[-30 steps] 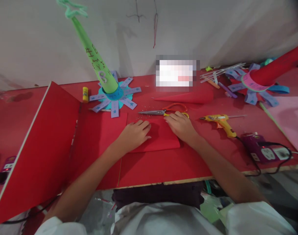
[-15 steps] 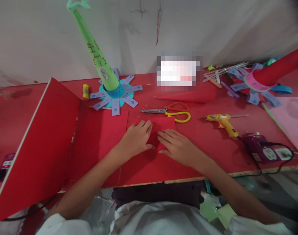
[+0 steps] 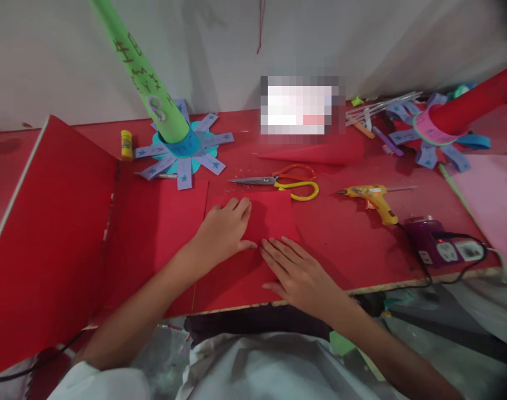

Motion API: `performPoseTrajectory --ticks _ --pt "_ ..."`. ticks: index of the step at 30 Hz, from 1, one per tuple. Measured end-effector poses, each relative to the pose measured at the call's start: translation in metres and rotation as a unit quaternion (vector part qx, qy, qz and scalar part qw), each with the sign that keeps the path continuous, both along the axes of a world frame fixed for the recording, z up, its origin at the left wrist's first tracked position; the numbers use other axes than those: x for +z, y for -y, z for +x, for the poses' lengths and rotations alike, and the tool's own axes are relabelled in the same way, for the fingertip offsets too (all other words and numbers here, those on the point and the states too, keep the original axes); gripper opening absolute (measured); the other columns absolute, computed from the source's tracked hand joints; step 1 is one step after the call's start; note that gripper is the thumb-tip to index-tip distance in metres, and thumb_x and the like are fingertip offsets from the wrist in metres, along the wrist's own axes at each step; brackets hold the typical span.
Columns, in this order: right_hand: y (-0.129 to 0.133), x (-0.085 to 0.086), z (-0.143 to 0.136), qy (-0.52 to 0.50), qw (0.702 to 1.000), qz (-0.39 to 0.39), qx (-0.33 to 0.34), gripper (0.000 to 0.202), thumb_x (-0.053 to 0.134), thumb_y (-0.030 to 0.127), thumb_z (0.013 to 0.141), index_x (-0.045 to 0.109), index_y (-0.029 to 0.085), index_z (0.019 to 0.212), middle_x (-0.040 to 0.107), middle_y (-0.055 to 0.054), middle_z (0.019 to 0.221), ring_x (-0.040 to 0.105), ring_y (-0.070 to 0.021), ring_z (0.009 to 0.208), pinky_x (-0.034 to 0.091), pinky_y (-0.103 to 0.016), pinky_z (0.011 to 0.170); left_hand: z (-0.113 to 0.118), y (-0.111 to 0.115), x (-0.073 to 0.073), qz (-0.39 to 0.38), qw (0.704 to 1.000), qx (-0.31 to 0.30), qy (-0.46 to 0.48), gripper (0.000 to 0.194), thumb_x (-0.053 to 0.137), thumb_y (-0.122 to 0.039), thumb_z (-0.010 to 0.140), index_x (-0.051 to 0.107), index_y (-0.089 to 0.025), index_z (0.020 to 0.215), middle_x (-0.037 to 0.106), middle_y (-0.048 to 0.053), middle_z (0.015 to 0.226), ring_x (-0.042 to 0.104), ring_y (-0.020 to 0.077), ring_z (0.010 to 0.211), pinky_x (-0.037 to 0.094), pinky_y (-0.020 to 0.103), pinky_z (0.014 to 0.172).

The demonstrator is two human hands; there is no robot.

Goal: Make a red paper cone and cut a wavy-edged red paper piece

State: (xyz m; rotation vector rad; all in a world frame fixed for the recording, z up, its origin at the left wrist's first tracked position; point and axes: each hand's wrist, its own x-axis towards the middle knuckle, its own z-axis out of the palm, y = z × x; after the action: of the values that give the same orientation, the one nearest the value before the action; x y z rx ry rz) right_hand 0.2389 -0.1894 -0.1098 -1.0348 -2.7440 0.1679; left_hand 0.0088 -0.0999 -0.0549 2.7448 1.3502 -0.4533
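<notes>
A red sheet point(image 3: 236, 283) lies on the red table near its front edge. My left hand point(image 3: 222, 230) rests on its upper left part, fingers bent forward and thumb stretched to the right. My right hand point(image 3: 297, 269) lies flat on the sheet's right side, fingers spread a little and pointing up and left. Nothing shows in either hand. Just beyond the sheet are scissors point(image 3: 274, 181) with one orange and one yellow handle, blades pointing left.
A large red board point(image 3: 49, 239) stands tilted at the left. Behind are a glue stick point(image 3: 127, 145) and a green cone point(image 3: 145, 78). At the right are a yellow glue gun point(image 3: 374, 200), a purple power socket point(image 3: 432, 241) and a red cone point(image 3: 478, 108).
My right hand has slid down the sheet toward the front edge, while my left hand stays near the upper left. The whole view has shifted slightly.
</notes>
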Motion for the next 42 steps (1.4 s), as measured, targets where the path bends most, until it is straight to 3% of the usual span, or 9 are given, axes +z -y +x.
performPoseTrajectory --ticks 3,7,13,19,25,30,35,39,42 --pt "-0.004 -0.001 -0.015 -0.007 0.999 -0.006 -0.034 0.053 0.056 0.041 0.112 0.066 0.004 0.149 0.068 -0.022 0.154 0.066 -0.0355 0.141 0.047 -0.053 0.128 0.000 0.000 0.000 -0.004 1.000 0.000 -0.005 0.074 0.076 -0.053 0.099 0.060 -0.002 0.150 0.059 0.022 0.153 0.061 0.0345 0.130 0.057 0.041 0.088" --pt "-0.006 -0.014 -0.029 -0.020 0.997 -0.010 -0.069 0.073 0.054 0.051 0.111 0.054 -0.004 0.157 0.053 -0.031 0.166 0.051 -0.0416 0.156 0.041 -0.059 0.131 0.000 0.001 0.000 -0.011 1.000 0.002 -0.004 0.075 0.077 -0.051 0.099 0.057 -0.001 0.153 0.057 0.023 0.155 0.059 0.0352 0.134 0.058 0.043 0.091" --pt "0.013 -0.018 -0.016 -0.015 0.998 -0.025 -0.051 0.081 0.051 0.051 0.111 0.035 -0.003 0.169 0.046 -0.029 0.171 0.045 -0.0393 0.161 0.037 -0.059 0.133 0.001 0.001 0.000 -0.020 1.000 0.008 0.002 0.078 0.077 -0.054 0.098 0.057 -0.005 0.156 0.056 0.025 0.158 0.059 0.0371 0.135 0.057 0.042 0.097" --pt "0.028 0.002 -0.005 -0.006 0.999 -0.028 -0.040 0.071 0.053 0.048 0.111 0.053 -0.004 0.158 0.056 -0.027 0.164 0.058 -0.0377 0.151 0.043 -0.057 0.130 -0.002 0.002 -0.003 -0.008 1.000 -0.001 -0.002 0.086 0.073 -0.060 0.099 0.052 -0.002 0.159 0.055 0.025 0.160 0.058 0.0370 0.136 0.056 0.044 0.100" --pt "0.008 0.012 -0.012 -0.035 0.997 -0.017 -0.073 0.052 0.050 0.031 0.113 0.059 0.003 0.156 0.070 -0.021 0.151 0.070 -0.0312 0.139 0.045 -0.054 0.130 -0.003 0.002 -0.008 0.006 1.000 -0.003 -0.007 0.083 0.073 -0.060 0.099 0.055 -0.003 0.156 0.056 0.024 0.158 0.058 0.0367 0.134 0.055 0.043 0.097" --pt "0.010 -0.010 -0.007 -0.002 0.998 0.000 -0.069 0.065 0.052 0.036 0.112 0.045 -0.003 0.164 0.052 -0.025 0.168 0.053 -0.0372 0.155 0.049 -0.057 0.126 -0.002 0.002 -0.008 0.002 1.000 0.002 0.003 0.086 0.075 -0.062 0.097 0.054 -0.004 0.158 0.055 0.024 0.158 0.057 0.0373 0.135 0.053 0.044 0.099" --pt "0.031 -0.015 0.025 -0.006 0.997 0.002 -0.082 0.076 0.048 0.035 0.114 0.019 0.005 0.177 0.055 -0.021 0.167 0.057 -0.0330 0.153 0.046 -0.055 0.127 -0.003 0.003 -0.008 -0.012 1.000 0.009 -0.002 0.086 0.069 -0.064 0.101 0.051 -0.003 0.160 0.054 0.023 0.161 0.057 0.0365 0.136 0.052 0.045 0.103" --pt "0.033 -0.003 0.054 -0.006 0.995 -0.015 -0.097 0.058 0.047 0.031 0.115 0.043 0.013 0.170 0.065 -0.015 0.160 0.065 -0.0300 0.145 0.038 -0.059 0.132 -0.004 0.004 -0.009 -0.006 1.000 0.004 0.001 0.085 0.066 -0.064 0.103 0.050 -0.004 0.161 0.053 0.023 0.162 0.056 0.0364 0.136 0.050 0.045 0.105" --pt "0.019 0.010 0.071 -0.061 0.993 -0.036 -0.091 0.039 0.046 0.027 0.115 0.071 0.026 0.145 0.084 -0.005 0.130 0.078 -0.0259 0.123 0.046 -0.057 0.127 -0.004 0.004 -0.008 -0.003 1.000 0.003 -0.008 0.087 0.066 -0.063 0.103 0.049 -0.001 0.161 0.054 0.023 0.161 0.057 0.0368 0.135 0.051 0.046 0.104"
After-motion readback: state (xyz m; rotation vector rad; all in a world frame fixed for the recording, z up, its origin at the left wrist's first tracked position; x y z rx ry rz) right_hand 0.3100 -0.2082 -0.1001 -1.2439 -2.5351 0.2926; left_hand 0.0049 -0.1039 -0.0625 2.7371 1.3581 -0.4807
